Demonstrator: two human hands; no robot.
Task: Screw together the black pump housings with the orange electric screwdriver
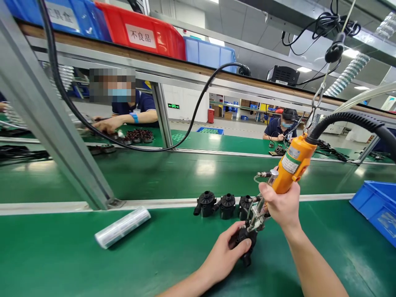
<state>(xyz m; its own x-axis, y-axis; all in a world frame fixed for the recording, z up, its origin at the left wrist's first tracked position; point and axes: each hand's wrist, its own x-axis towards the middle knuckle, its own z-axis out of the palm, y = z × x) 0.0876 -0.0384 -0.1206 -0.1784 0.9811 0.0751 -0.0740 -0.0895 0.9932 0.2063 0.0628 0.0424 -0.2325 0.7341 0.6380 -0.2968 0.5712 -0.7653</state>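
My left hand (225, 252) is closed around a black pump housing (246, 258) on the green work surface, thumb on the near side. An orange electric screwdriver (291, 163) hangs tilted from a hook, and my right hand (283, 202) grips its lower end. Its metal nose (255, 220) meets the top of the held housing; the exact contact point is hard to make out. Just behind stand more black pump housings in a row: a left one (206, 203), a middle one (227, 205) and a right one (245, 206), partly covered by the screwdriver's metal fittings.
A clear plastic-wrapped roll (123, 227) lies at left, near a slanting metal post (62, 107). At right is a blue bin (375, 208). Overhead, a shelf holds a red bin (142, 33); a black cable (198, 111) droops below. Two co-workers sit across the conveyor (173, 173).
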